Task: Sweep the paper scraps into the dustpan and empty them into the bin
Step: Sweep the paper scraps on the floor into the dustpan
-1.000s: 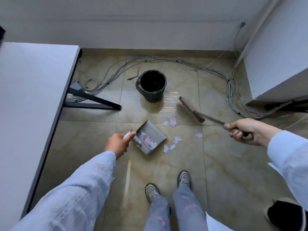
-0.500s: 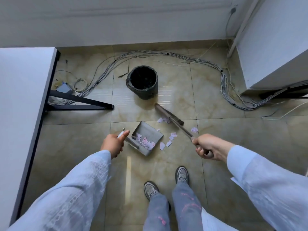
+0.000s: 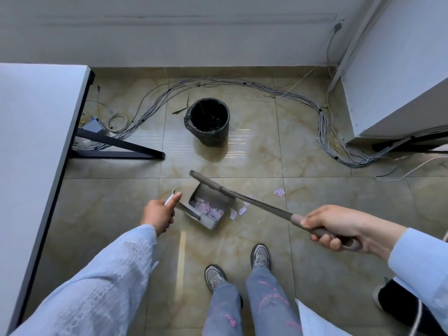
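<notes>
head view, looking down at a tiled floor [image 3: 242, 238] and the person's own shoes. left of centre, the left hand [image 3: 158, 214] is closed around the pale handle of a grey dustpan [image 3: 211, 220], which rests tilted on the floor at centre frame with pink and white paper scraps [image 3: 209, 209] already heaped inside against its comb teeth. at right, the right hand [image 3: 339, 229] is wrapped tightly around the grip of a long-handled broom [image 3: 254, 204]; its shaft runs up and left across the frame, and the broom head lies over the far edge of the dustpan. a few loose scraps [image 3: 238, 211] lie on the floor just beside the pan's right side, and one stray scrap [image 3: 279, 192] sits farther right, well apart from the pan. a black-lined bin [image 3: 208, 122] stands above centre, near a bundle of grey cables [image 3: 322, 122] curving along the wall. a white surface [image 3: 31, 154] fills the left edge.

likely risks from here: paper this light could flutter out of the dustpan if the broom flicks too hard. the stray scrap may be missed. carrying the tilted pan to the bin could spill its load, and the cables beside the bin could catch a foot.
</notes>
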Demonstrator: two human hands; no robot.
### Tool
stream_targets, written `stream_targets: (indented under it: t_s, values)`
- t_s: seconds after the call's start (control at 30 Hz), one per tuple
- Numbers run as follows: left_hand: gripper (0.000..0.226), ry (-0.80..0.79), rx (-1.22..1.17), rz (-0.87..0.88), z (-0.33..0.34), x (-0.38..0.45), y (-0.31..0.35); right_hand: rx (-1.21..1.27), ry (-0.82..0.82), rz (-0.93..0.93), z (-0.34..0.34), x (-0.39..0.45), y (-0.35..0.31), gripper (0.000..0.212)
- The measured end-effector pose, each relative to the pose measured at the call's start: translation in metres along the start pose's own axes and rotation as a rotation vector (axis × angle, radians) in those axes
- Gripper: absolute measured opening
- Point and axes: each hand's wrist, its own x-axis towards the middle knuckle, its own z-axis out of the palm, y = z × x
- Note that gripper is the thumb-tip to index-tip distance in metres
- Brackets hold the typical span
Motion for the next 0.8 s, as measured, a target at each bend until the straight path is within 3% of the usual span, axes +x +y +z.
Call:
stream_targets:
  t_s: [0.5, 0.8]
  values:
    - [0.06, 0.021, 0.059, 0.004, -0.017, -0.071, -0.051, 0.388, 0.21, -0.024, -0.077, -0.001, 0.052, 0.025]
    - [0.061, 0.026, 0.078, -0.028, 0.056, -0.133, -0.083, 0.435, 0.207, -0.011, -0.113, 0.035, 0.097, 0.024]
